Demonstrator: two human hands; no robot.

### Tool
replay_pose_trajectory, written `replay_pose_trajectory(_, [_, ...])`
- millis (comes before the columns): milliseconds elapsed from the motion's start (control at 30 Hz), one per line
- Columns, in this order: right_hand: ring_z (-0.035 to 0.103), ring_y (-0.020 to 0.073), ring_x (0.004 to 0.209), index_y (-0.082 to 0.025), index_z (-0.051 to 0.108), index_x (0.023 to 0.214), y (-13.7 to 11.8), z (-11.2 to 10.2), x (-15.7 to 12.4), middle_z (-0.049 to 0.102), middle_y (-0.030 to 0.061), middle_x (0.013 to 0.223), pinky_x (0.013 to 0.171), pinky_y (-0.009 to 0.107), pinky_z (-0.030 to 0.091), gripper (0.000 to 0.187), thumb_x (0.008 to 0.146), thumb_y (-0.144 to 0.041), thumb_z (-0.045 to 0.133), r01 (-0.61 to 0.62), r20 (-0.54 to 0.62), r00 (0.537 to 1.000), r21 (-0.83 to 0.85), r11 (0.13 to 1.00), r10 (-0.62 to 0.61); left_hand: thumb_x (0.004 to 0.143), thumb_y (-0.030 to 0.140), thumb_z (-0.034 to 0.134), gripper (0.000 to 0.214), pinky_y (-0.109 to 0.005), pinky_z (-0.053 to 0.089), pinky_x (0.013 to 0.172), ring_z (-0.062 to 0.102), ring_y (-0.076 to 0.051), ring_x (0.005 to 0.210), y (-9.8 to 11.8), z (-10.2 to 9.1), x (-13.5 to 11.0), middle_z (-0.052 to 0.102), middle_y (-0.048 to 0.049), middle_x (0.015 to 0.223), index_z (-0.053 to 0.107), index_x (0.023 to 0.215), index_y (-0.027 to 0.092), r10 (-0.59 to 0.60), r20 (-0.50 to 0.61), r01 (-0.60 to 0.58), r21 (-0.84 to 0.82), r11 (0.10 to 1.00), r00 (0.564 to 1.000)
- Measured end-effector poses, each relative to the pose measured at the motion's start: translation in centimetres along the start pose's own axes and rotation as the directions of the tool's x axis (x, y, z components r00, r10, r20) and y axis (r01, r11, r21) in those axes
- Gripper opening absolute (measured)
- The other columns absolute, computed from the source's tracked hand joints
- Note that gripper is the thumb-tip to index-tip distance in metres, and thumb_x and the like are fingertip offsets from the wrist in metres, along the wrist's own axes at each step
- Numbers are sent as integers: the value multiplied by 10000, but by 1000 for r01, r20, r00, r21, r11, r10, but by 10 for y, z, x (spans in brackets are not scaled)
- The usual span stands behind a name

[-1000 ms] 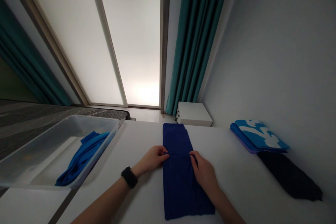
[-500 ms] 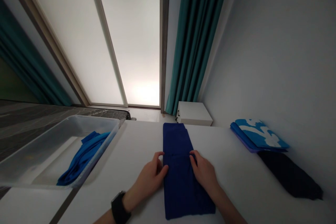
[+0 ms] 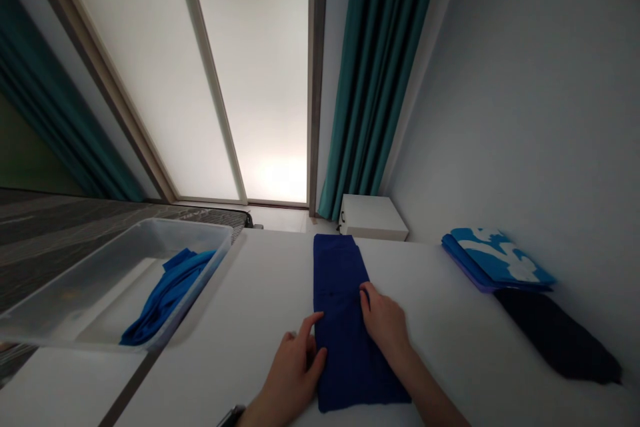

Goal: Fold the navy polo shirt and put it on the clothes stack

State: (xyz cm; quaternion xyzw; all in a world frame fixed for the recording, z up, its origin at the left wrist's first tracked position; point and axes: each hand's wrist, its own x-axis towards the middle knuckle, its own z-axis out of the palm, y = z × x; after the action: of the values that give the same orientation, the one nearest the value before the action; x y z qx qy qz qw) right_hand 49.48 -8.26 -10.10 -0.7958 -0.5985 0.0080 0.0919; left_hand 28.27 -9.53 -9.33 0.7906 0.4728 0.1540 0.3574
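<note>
A dark blue cloth (image 3: 345,293), folded into a long narrow strip, lies on the white table (image 3: 260,293) and runs away from me. My left hand (image 3: 295,373) rests against the strip's left edge near its close end, fingers apart, index finger pointing forward. My right hand (image 3: 383,320) lies flat on the strip's right edge at about its middle, fingers pressing on the fabric. Neither hand lifts the cloth.
A clear plastic bin (image 3: 90,273) at the left holds a crumpled bright blue garment (image 3: 167,293). At the right lie a folded blue-and-white cloth (image 3: 495,260) and a dark cloth (image 3: 555,337). A white cabinet (image 3: 373,217) and teal curtains (image 3: 375,80) stand beyond the table.
My left hand has slid back toward me along the strip's left edge, from its middle to near its close end. My right hand has stayed in place.
</note>
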Motion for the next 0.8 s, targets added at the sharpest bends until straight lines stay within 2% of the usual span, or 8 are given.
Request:
replay_pose_trajectory(133, [711, 216, 690, -259, 617, 1092, 1, 0, 0, 735, 56, 780, 595, 265, 457, 295, 1002, -302, 339, 18, -17, 1000, -4, 1000, -18, 935, 240, 386, 320, -373, 402, 791, 591, -218, 723, -1, -1, -3, 651, -14, 744, 540, 1215, 237, 35, -13, -34, 45, 998, 999])
replay_pose_trajectory(267, [710, 226, 687, -251, 611, 1097, 3, 3, -1, 725, 67, 762, 589, 270, 455, 249, 985, -297, 393, 33, 24, 999, -20, 999, -33, 889, 188, 429, 261, -428, 422, 845, 611, -251, 865, 11, -11, -7, 673, -60, 887, 636, 1040, 235, 132, -35, -120, 236, 964, 991])
replay_pose_trajectory(367, [706, 229, 688, -250, 610, 1114, 5, 4, -1, 721, 70, 768, 598, 279, 464, 255, 978, -309, 403, 43, 28, 999, -15, 999, -43, 893, 250, 464, 341, -469, 414, 960, 552, -299, 1125, 22, -15, -8, 631, -112, 1187, 613, 1199, 226, 278, -68, -234, 371, 898, 958])
replay_pose_trajectory(433, [704, 232, 699, -246, 611, 1135, 5, 1, -1, 724, 76, 803, 611, 295, 477, 270, 976, -308, 402, 41, 28, 999, -18, 999, -41, 892, 327, 510, 538, -479, 349, 1078, 425, -316, 1319, 27, -10, -7, 492, -127, 1429, 454, 1413, 208, 381, -32, -335, 413, 847, 924])
replay_pose_trajectory(500, [703, 245, 791, -227, 614, 1160, 7, -3, -2, 726, 102, 916, 663, 324, 501, 292, 970, -279, 398, 61, -20, 998, -29, 998, -61, 894, 399, 527, 678, -473, 268, 1152, 266, -324, 1436, 28, 1, -4, 316, -128, 1564, 326, 1501, 173, 430, 27, -398, 434, 808, 903])
replay_pose_trajectory(567, [678, 260, 937, -194, 619, 1188, 10, -5, -9, 703, 134, 1064, 778, 368, 510, 332, 957, -217, 382, 116, -121, 985, -47, 992, -121, 916, 445, 492, 703, -468, 235, 1175, 190, -324, 1467, 26, 13, 0, 230, -135, 1593, 294, 1515, 135, 421, 62, -403, 441, 802, 905])
replay_pose_trajectory(667, [597, 262, 1149, -147, 601, 1264, 15, 1, -28, 641, 152, 1255, 975, 415, 447, 435, 923, -124, 331, 259, -249, 932, -44, 965, -262, 947, 464, 422, 691, -467, 216, 1188, 162, -314, 1475, 19, 28, 3, 193, -136, 1595, 273, 1522, 111, 404, 63, -388, 442, 809, 913])
replay_pose_trajectory(800, [468, 226, 1326, -136, 524, 1377, 19, 19, -55, 518, 116, 1430, 1103, 404, 366, 467, 952, -172, 334, 441, -216, 878, 22, 897, -426, 932, 433, 442, 723, -478, 205, 1192, 157, -320, 1473, 13, 36, 4, 155, -144, 1595, 223, 1535, 101, 405, 65, -389, 448, 805, 912])
